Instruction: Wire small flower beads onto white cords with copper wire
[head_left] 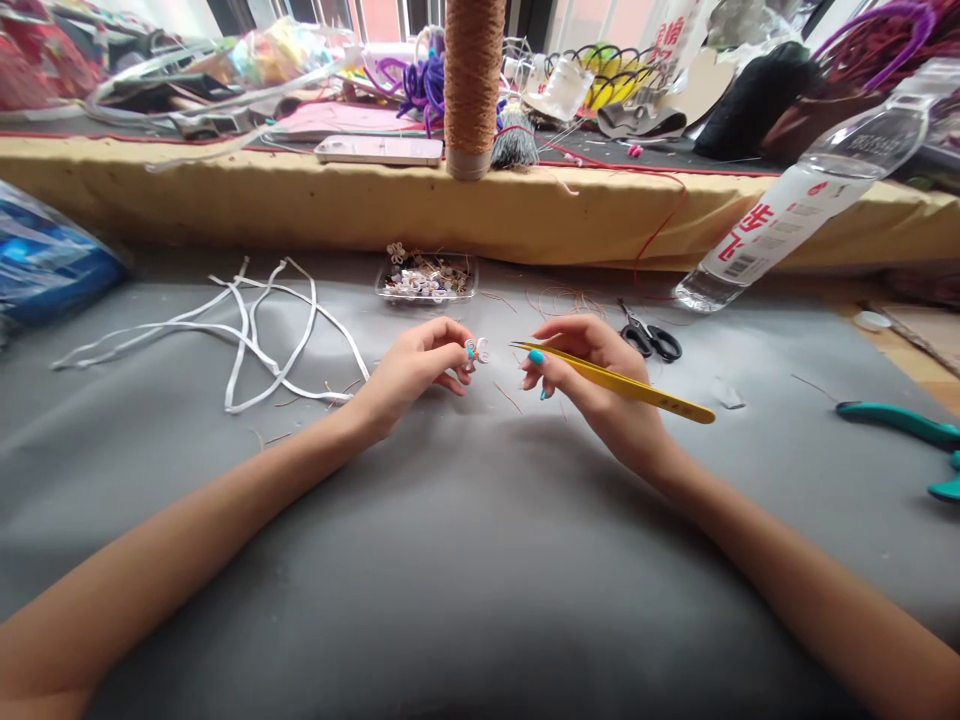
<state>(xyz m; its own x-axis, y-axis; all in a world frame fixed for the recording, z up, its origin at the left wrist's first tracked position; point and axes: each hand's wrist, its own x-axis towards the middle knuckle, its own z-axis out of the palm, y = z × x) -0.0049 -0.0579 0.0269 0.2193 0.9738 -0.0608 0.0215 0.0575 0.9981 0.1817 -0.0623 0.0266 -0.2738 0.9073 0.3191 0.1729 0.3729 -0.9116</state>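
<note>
Between the thumb and fingers of my left hand (431, 358) is pinched a small white looped flower-like piece (481, 350), its petals poking out to the right. My right hand (589, 365) is closed round a pair of yellow tweezers (637, 386). The thin dark tips point left toward the looped piece, a short gap away from it. Both hands are held over the grey mat (480, 560). Behind them stands a clear plastic tray (427, 297) heaped with small white and dark pieces.
White flat cords (251, 345) lie tangled at left. Black-handled scissors (651, 340), teal-handled pliers (900, 422) and a leaning water bottle (795, 210) are at right. A brown thread spool (474, 90) and a phone (380, 150) rest on the cluttered yellow-edged ledge (300, 205) behind.
</note>
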